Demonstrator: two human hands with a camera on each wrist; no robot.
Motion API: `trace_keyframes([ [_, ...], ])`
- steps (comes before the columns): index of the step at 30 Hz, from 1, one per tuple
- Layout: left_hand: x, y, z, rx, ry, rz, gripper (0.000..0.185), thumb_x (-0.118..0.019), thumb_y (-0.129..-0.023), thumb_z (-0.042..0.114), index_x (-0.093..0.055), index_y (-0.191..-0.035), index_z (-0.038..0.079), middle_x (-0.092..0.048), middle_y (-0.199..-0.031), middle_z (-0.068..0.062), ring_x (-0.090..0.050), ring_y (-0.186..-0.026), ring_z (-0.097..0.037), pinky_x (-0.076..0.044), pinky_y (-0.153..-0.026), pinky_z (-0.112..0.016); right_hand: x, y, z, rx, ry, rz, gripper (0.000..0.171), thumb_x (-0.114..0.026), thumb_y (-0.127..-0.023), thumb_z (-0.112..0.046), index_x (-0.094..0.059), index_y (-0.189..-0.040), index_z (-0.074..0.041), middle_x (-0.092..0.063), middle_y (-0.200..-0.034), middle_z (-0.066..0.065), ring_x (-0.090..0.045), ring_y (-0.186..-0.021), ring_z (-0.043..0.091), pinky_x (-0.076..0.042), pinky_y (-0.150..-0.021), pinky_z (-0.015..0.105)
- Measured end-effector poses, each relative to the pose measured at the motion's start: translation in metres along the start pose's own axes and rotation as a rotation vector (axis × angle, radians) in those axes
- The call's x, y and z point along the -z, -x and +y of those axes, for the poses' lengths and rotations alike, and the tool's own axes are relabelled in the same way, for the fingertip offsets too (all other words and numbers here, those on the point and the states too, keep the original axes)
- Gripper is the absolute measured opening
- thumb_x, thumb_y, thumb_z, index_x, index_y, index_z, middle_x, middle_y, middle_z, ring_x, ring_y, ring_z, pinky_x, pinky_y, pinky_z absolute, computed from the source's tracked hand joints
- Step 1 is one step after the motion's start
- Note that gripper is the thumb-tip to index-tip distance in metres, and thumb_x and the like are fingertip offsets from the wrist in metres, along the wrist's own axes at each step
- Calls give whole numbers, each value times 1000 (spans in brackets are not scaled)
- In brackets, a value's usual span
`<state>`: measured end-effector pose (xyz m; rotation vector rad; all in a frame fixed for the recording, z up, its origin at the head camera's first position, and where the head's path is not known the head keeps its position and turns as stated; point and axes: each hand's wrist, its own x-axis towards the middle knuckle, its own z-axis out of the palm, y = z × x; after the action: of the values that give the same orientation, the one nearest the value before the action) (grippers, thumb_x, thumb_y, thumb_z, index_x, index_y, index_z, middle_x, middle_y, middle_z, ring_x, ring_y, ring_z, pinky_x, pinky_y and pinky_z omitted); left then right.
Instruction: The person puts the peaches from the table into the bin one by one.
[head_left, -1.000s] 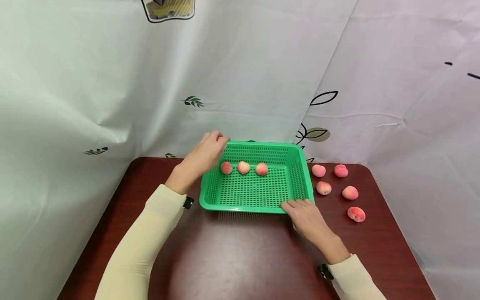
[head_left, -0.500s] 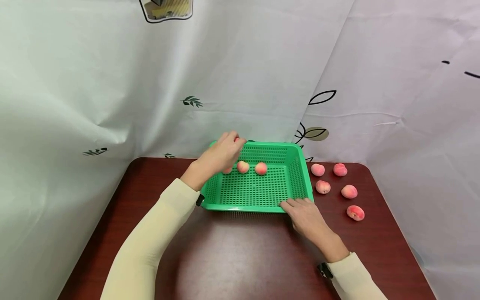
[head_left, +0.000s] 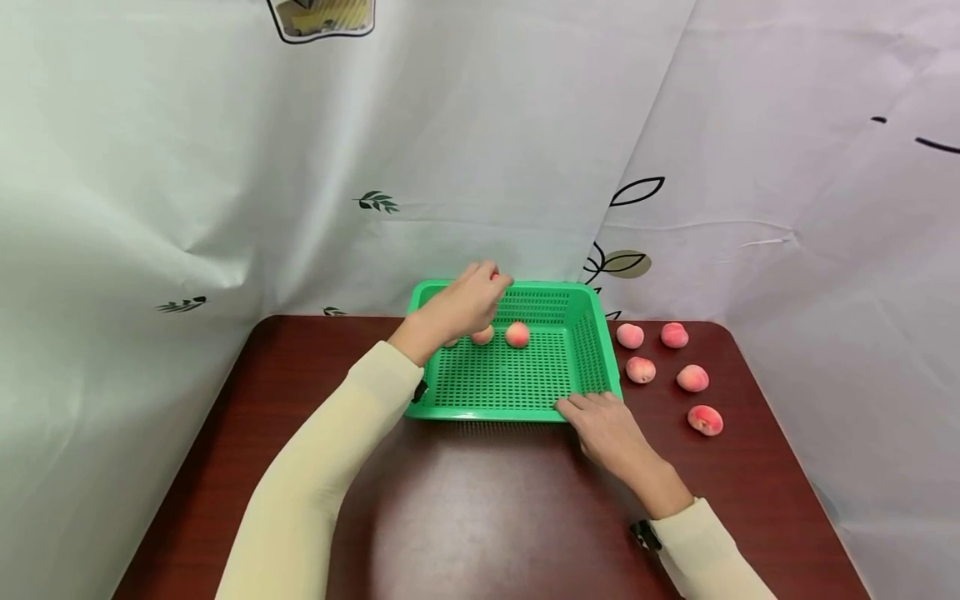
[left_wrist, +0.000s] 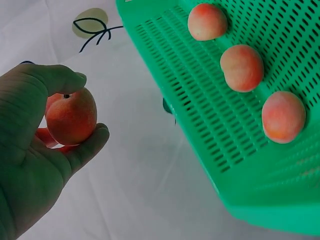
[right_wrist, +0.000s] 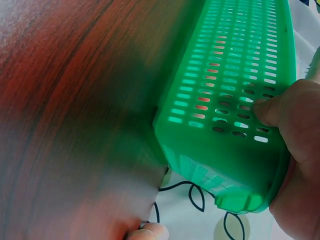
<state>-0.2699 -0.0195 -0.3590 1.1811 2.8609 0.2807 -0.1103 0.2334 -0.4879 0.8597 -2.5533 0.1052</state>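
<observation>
**Operator:** While I watch the head view, my left hand has travelled rightward along the back of the green basket over the last second; it now sits above the far left part, hiding one of the peaches in the row.

**Observer:** Is it carrying anything?

**Operator:** Yes. On the left wrist view, thumb and fingers are curled round a held peach, clear of the basket wall. Three peaches in the basket lie along the far side.

**Observer:** And the right hand?

**Operator:** My right hand hasn't shifted; its fingers are grasping the near right corner of the basket, steadying it. I judge the fourth peach is about to join the row. Five loose peaches wait on the table.
</observation>
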Motion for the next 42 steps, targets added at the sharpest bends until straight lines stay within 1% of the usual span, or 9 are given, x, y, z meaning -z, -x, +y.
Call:
trace_keyframes([
  [6, -7, -13, 2, -6, 20, -9, 36, -39, -110, 11, -54, -143, 8, -51, -126, -14, -45, -107, -29, -44, -92, -40, 0, 0, 1, -8, -1, -17, 22, -54, -83, 6, -55, -91, -15, -59, -76, -1, -56, -64, 23, -36, -61, 33],
  [13, -18, -26, 3, -2, 41, -24, 34, -42, -110, 13, -56, -141, 9, -54, -124, -13, -49, -105, -27, -46, -92, -39, 0, 0, 0, -5, -2, -1, 20, -56, -85, 6, -55, -89, -14, -58, -75, -1, -55, -63, 23, -34, -60, 32],
  [18, -28, -36, 2, 3, 44, -36, 31, -43, -110, 14, -57, -138, 9, -55, -122, -13, -51, -104, -27, -48, -90, -39, -1, 0, 1, -2, 1, 2, 21, -56, -83, 6, -54, -87, -14, -57, -73, -1, -55, -63, 24, -34, -60, 33],
  [27, -41, -54, 8, 35, 85, -143, 38, -38, -112, 18, -51, -146, 10, -51, -132, -13, -53, -116, -26, -49, -92, -38, -2, 1, 0, -4, 2, -12, 23, -58, -82, 7, -55, -89, -14, -57, -74, -1, -53, -63, 24, -34, -61, 33],
  [30, -47, -60, 9, 31, 92, -154, 35, -41, -111, 17, -52, -144, 9, -51, -133, -14, -54, -114, -25, -50, -89, -38, -2, 0, 0, 2, 3, -11, 24, -57, -80, 8, -54, -87, -15, -55, -73, -1, -53, -62, 23, -33, -60, 32],
  [33, -53, -65, 10, 21, 74, -141, 33, -43, -111, 16, -55, -141, 9, -54, -131, -15, -57, -110, -26, -51, -87, -37, -3, 0, -1, 9, 6, -9, 24, -55, -80, 9, -53, -86, -15, -55, -72, -2, -52, -61, 22, -32, -60, 32],
  [36, -58, -70, 12, 23, 53, -149, 34, -41, -111, 17, -55, -142, 10, -54, -133, -15, -58, -114, -26, -52, -89, -36, -2, 0, -1, 9, 12, -4, 24, -55, -81, 9, -53, -85, -15, -54, -72, -2, -51, -60, 22, -31, -60, 31],
  [39, -62, -76, 15, 44, 63, -175, 37, -38, -112, 18, -53, -145, 11, -53, -137, -14, -57, -120, -26, -52, -93, -36, -1, 0, -1, 2, 15, -5, 24, -56, -81, 9, -53, -85, -15, -55, -72, -2, -51, -60, 22, -31, -60, 31],
  [42, -66, -80, 18, 67, 67, -199, 40, -36, -112, 19, -48, -150, 12, -49, -145, -15, -55, -129, -27, -52, -98, -36, 0, 0, -1, -4, 14, -12, 24, -57, -82, 9, -54, -86, -15, -56, -73, -2, -52, -62, 22, -32, -60, 32],
])
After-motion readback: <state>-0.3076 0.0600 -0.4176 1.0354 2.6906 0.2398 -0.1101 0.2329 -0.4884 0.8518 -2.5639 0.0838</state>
